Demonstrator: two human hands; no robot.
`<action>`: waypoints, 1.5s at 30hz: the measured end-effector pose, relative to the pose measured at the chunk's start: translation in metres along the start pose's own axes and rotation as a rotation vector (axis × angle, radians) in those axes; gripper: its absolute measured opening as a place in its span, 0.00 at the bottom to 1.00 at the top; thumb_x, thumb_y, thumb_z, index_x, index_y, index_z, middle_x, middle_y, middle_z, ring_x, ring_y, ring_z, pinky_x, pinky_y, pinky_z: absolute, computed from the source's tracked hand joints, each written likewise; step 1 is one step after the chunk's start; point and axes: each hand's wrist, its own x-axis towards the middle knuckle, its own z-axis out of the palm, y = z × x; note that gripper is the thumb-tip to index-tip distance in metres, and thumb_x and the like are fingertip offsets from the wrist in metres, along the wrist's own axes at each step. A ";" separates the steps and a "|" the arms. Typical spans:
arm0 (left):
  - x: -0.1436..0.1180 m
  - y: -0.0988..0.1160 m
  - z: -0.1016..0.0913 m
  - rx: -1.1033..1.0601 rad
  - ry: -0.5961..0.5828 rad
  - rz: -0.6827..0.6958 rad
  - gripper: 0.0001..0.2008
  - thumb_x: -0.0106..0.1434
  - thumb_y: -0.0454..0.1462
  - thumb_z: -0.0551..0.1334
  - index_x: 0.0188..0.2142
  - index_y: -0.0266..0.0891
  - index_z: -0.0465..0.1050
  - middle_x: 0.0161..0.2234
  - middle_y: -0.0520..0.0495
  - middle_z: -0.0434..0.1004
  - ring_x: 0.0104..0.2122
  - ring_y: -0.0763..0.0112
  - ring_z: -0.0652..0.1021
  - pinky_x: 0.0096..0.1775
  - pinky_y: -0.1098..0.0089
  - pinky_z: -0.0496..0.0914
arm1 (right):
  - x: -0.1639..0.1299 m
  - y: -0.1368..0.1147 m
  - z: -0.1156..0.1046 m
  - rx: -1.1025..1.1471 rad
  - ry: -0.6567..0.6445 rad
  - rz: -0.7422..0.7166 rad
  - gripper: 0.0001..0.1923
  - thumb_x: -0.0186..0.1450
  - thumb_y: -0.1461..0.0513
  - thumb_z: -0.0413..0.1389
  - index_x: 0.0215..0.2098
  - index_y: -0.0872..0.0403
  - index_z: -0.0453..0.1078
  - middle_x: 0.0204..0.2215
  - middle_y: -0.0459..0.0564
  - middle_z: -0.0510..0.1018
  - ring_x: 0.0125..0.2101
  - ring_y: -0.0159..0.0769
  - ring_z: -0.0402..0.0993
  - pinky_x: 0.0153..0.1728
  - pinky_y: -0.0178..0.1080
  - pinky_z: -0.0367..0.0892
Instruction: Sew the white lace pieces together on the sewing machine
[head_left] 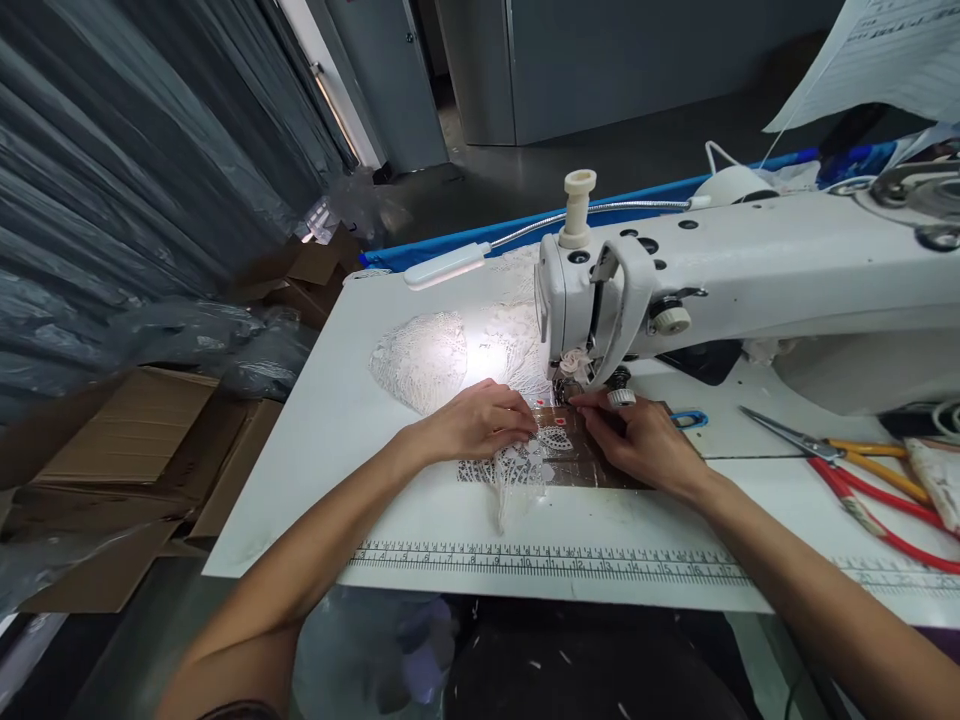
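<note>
Scissors (pixel 817 447) lie right on the table (pixel 315 440), cardboard boxes (pixel 135 440) left, paper sheet (pixel 877 60) above.

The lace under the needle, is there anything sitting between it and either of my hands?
Nothing visible. The left hand lies flat on the white lace, and the right hand presses its edge beside the sewing machine presser foot. Scissors lie off to the right.
</note>
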 end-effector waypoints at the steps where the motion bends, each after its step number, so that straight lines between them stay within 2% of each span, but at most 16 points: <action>1: 0.002 -0.004 0.001 -0.060 -0.021 0.000 0.08 0.66 0.36 0.62 0.44 0.41 0.76 0.41 0.47 0.77 0.39 0.71 0.76 0.40 0.69 0.70 | 0.000 -0.002 -0.001 0.018 -0.001 -0.006 0.16 0.65 0.60 0.50 0.46 0.57 0.74 0.30 0.51 0.79 0.26 0.35 0.73 0.28 0.37 0.66; 5: 0.004 -0.012 0.009 -0.192 0.039 -0.033 0.05 0.65 0.37 0.63 0.38 0.39 0.78 0.38 0.46 0.75 0.37 0.71 0.75 0.38 0.70 0.70 | -0.002 -0.009 -0.006 0.059 -0.036 -0.029 0.15 0.67 0.59 0.49 0.45 0.56 0.74 0.34 0.52 0.80 0.31 0.37 0.76 0.33 0.38 0.69; 8: 0.003 -0.009 0.013 -0.178 0.081 -0.036 0.07 0.68 0.36 0.59 0.35 0.37 0.75 0.36 0.47 0.76 0.37 0.71 0.75 0.43 0.66 0.69 | -0.002 -0.015 -0.007 0.090 -0.172 -0.088 0.17 0.67 0.57 0.50 0.49 0.53 0.73 0.37 0.52 0.79 0.32 0.37 0.76 0.35 0.40 0.70; 11: 0.003 -0.001 0.010 -0.125 0.056 -0.050 0.09 0.70 0.36 0.55 0.37 0.36 0.72 0.30 0.50 0.74 0.31 0.73 0.73 0.45 0.63 0.68 | 0.001 -0.023 -0.001 0.108 -0.281 -0.191 0.21 0.65 0.53 0.54 0.54 0.52 0.70 0.47 0.55 0.76 0.44 0.43 0.74 0.45 0.45 0.68; 14: 0.003 0.010 0.005 -0.116 0.051 -0.077 0.10 0.71 0.37 0.52 0.38 0.36 0.70 0.28 0.50 0.73 0.29 0.73 0.72 0.43 0.64 0.69 | 0.004 -0.032 0.006 0.153 -0.310 -0.206 0.18 0.65 0.53 0.55 0.49 0.53 0.72 0.47 0.55 0.75 0.47 0.44 0.71 0.49 0.46 0.65; 17: -0.002 0.019 -0.001 -0.178 0.062 -0.165 0.09 0.70 0.40 0.54 0.41 0.37 0.69 0.32 0.48 0.75 0.33 0.71 0.74 0.40 0.67 0.70 | 0.004 -0.037 0.009 0.246 -0.335 -0.104 0.12 0.67 0.56 0.52 0.38 0.53 0.74 0.35 0.50 0.77 0.37 0.37 0.72 0.39 0.40 0.66; 21: -0.012 0.023 -0.006 -0.399 0.055 -0.278 0.10 0.66 0.41 0.61 0.42 0.37 0.73 0.35 0.46 0.77 0.35 0.71 0.76 0.37 0.70 0.70 | -0.010 -0.033 0.007 0.405 -0.458 0.122 0.12 0.66 0.55 0.53 0.33 0.54 0.72 0.22 0.43 0.68 0.23 0.29 0.63 0.23 0.35 0.57; 25: -0.009 0.023 -0.017 -0.733 -0.001 -0.397 0.15 0.66 0.45 0.59 0.36 0.34 0.73 0.32 0.46 0.75 0.29 0.75 0.74 0.30 0.74 0.69 | -0.023 -0.031 0.010 0.672 -0.556 0.242 0.14 0.65 0.51 0.55 0.32 0.54 0.68 0.20 0.41 0.66 0.21 0.28 0.64 0.22 0.33 0.60; 27: 0.001 0.020 -0.025 -0.722 -0.082 -0.471 0.18 0.68 0.48 0.56 0.38 0.34 0.72 0.28 0.49 0.72 0.23 0.78 0.70 0.25 0.77 0.65 | -0.022 -0.034 0.013 0.758 -0.572 0.294 0.15 0.63 0.50 0.56 0.31 0.54 0.66 0.22 0.43 0.70 0.22 0.31 0.69 0.24 0.34 0.65; 29: 0.016 0.015 -0.032 -0.530 -0.167 -0.506 0.18 0.69 0.48 0.54 0.39 0.35 0.72 0.24 0.51 0.70 0.20 0.79 0.67 0.22 0.77 0.60 | -0.017 -0.037 0.017 0.735 -0.532 0.336 0.15 0.63 0.51 0.55 0.31 0.54 0.64 0.24 0.45 0.73 0.24 0.33 0.73 0.24 0.35 0.66; 33: 0.048 -0.003 -0.023 0.040 -0.210 -0.424 0.13 0.66 0.45 0.59 0.34 0.37 0.74 0.21 0.52 0.70 0.19 0.76 0.68 0.22 0.74 0.57 | -0.007 -0.039 0.022 0.123 -0.274 0.242 0.08 0.63 0.57 0.55 0.32 0.54 0.65 0.22 0.48 0.74 0.24 0.36 0.73 0.23 0.36 0.60; 35: 0.056 -0.011 -0.010 0.244 -0.124 -0.356 0.11 0.64 0.44 0.61 0.35 0.38 0.74 0.25 0.50 0.72 0.22 0.72 0.70 0.23 0.73 0.58 | -0.007 -0.036 0.025 -0.232 -0.140 0.130 0.09 0.62 0.57 0.56 0.37 0.54 0.68 0.24 0.51 0.76 0.25 0.39 0.72 0.23 0.37 0.57; 37: 0.055 -0.014 0.001 0.411 0.045 -0.301 0.12 0.63 0.45 0.63 0.37 0.37 0.73 0.31 0.46 0.75 0.27 0.67 0.73 0.25 0.71 0.62 | -0.011 -0.031 0.027 -0.427 -0.056 -0.023 0.15 0.63 0.55 0.56 0.44 0.54 0.68 0.33 0.56 0.77 0.28 0.43 0.73 0.23 0.38 0.59; 39: 0.045 -0.011 0.006 0.520 0.227 -0.248 0.14 0.64 0.45 0.62 0.37 0.35 0.72 0.35 0.42 0.75 0.31 0.64 0.74 0.29 0.68 0.65 | -0.013 -0.024 0.027 -0.482 -0.023 -0.169 0.18 0.64 0.54 0.55 0.49 0.53 0.68 0.39 0.58 0.76 0.33 0.45 0.73 0.26 0.40 0.63; 41: 0.028 -0.004 0.006 0.488 0.301 -0.141 0.13 0.66 0.44 0.59 0.35 0.34 0.72 0.35 0.42 0.75 0.32 0.65 0.74 0.32 0.66 0.67 | -0.014 -0.018 0.026 -0.455 -0.032 -0.216 0.18 0.67 0.54 0.51 0.51 0.52 0.68 0.41 0.58 0.75 0.35 0.45 0.73 0.30 0.42 0.66; 45: -0.002 0.011 0.011 0.136 0.108 0.131 0.09 0.67 0.41 0.59 0.41 0.37 0.73 0.39 0.45 0.76 0.36 0.69 0.76 0.38 0.67 0.70 | -0.008 -0.009 0.014 -0.246 -0.106 -0.213 0.17 0.69 0.59 0.46 0.51 0.53 0.71 0.41 0.58 0.75 0.38 0.42 0.73 0.39 0.45 0.70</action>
